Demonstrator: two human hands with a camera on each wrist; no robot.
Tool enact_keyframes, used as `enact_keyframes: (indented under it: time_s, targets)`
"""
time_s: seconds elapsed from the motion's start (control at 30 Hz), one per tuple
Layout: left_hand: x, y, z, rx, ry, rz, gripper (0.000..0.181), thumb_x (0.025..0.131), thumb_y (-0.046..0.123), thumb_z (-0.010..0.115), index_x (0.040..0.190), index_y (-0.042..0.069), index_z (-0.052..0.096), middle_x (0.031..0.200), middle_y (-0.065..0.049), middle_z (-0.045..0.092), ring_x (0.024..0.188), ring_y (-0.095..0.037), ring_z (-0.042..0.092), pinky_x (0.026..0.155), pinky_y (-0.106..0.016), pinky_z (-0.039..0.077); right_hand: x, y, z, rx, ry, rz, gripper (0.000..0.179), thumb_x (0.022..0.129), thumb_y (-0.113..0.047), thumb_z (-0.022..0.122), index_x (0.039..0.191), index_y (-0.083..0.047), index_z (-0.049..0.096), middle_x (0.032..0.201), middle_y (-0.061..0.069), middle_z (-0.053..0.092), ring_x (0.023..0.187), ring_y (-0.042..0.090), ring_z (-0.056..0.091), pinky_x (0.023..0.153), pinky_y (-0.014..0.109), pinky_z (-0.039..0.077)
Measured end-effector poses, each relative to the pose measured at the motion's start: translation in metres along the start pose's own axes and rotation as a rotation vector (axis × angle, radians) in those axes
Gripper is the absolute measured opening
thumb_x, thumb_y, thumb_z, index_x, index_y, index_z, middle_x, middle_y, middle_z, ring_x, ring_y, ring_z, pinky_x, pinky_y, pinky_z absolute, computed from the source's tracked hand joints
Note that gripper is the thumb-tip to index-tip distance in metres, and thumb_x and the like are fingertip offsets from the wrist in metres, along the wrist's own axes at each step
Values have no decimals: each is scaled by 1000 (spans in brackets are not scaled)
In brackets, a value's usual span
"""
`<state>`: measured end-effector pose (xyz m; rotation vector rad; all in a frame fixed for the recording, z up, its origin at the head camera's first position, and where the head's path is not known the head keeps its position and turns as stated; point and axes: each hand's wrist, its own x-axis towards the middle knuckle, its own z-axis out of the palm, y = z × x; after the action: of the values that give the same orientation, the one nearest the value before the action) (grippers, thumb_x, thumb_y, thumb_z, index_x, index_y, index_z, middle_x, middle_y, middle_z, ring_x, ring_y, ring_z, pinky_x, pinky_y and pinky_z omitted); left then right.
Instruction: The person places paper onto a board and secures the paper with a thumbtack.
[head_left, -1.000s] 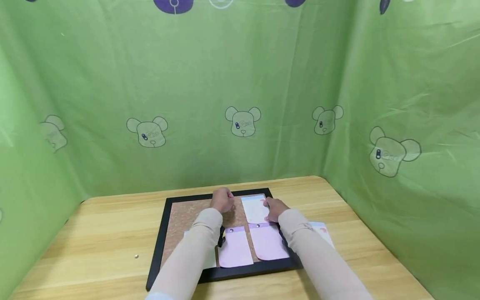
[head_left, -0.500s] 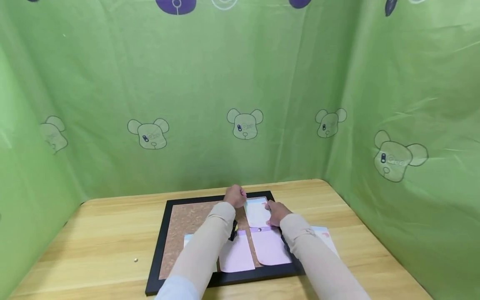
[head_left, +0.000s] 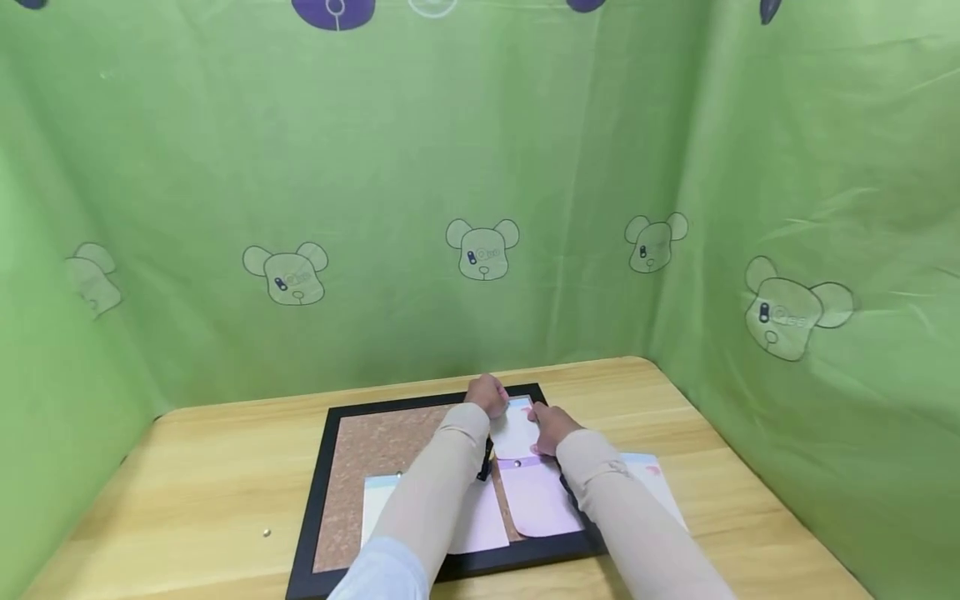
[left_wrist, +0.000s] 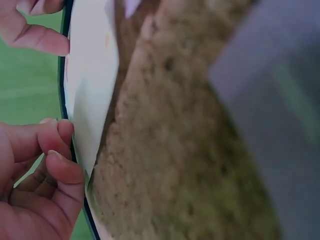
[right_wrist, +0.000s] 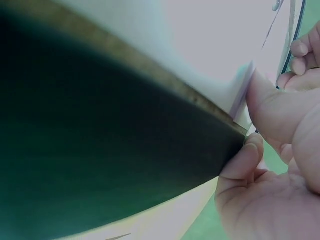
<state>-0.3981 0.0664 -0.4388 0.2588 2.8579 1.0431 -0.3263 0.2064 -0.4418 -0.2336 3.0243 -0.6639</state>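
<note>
A corkboard [head_left: 375, 437] with a black frame lies on the wooden table. At its upper right is a white note sheet [head_left: 513, 437] with a blue top strip. My right hand [head_left: 553, 427] holds this sheet at its right side, thumb [right_wrist: 265, 100] on top and a finger at the board's edge. My left hand [head_left: 489, 395] is at the sheet's top left corner. Its thumb and forefinger [left_wrist: 55, 135] are curled tip to tip, with a tiny sliver showing there that I cannot tell the kind of. Below is a lilac note sheet [head_left: 540, 496] with a silver thumbtack [head_left: 517, 464].
Another lilac sheet [head_left: 480, 525] and a blue-topped sheet [head_left: 377, 496] lie lower on the board, partly under my left arm. A loose thumbtack [head_left: 267, 532] lies on the table at left. One more sheet [head_left: 656, 483] sits right of the board. Green curtains [head_left: 390, 333] enclose the table.
My left hand has moved right across the board's top, from bare cork to the upper white sheet's corner. My right hand keeps its place on the sheet.
</note>
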Motion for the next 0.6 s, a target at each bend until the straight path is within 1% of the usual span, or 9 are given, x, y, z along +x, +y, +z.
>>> enact_keyframes:
  time_s: [0.13, 0.3, 0.43, 0.53, 0.6]
  targets:
    - [4, -1, 3, 9, 16, -34, 15, 83, 1, 65, 72, 9, 69, 74, -4, 61, 70, -17, 55, 63, -24, 48, 1, -1, 0, -3, -13, 1, 50, 69, 0, 83, 111, 3, 57, 103, 25, 64, 102, 39, 60, 96, 47, 46]
    - [7, 0, 6, 1, 14, -77, 14, 85, 5, 67, 73, 9, 71, 77, -5, 64, 72, -18, 57, 63, -25, 49, 3, 3, 3, -26, -4, -4, 50, 69, -3, 84, 111, 2, 57, 103, 25, 64, 102, 38, 61, 94, 47, 47]
    - [11, -2, 9, 0, 25, -120, 12, 83, 5, 66, 72, 9, 70, 76, -7, 64, 71, -20, 57, 61, -26, 49, 3, 5, 3, -22, 2, -17, 50, 68, -2, 84, 110, 2, 57, 103, 26, 64, 101, 38, 61, 94, 47, 47]
    - [15, -3, 11, 25, 39, -134, 11, 82, 5, 66, 71, 8, 69, 76, -8, 63, 72, -21, 57, 62, -28, 51, 1, 2, 1, -10, -2, -9, 49, 69, 0, 83, 110, 3, 57, 103, 26, 64, 100, 38, 61, 93, 47, 47]
    - [17, -4, 12, 74, 47, -136, 12, 82, 7, 66, 70, 6, 68, 77, -10, 63, 74, -22, 58, 64, -29, 52, 1, 0, 0, 2, -6, -2, 49, 69, 0, 83, 111, 3, 57, 103, 25, 64, 100, 37, 61, 94, 46, 47]
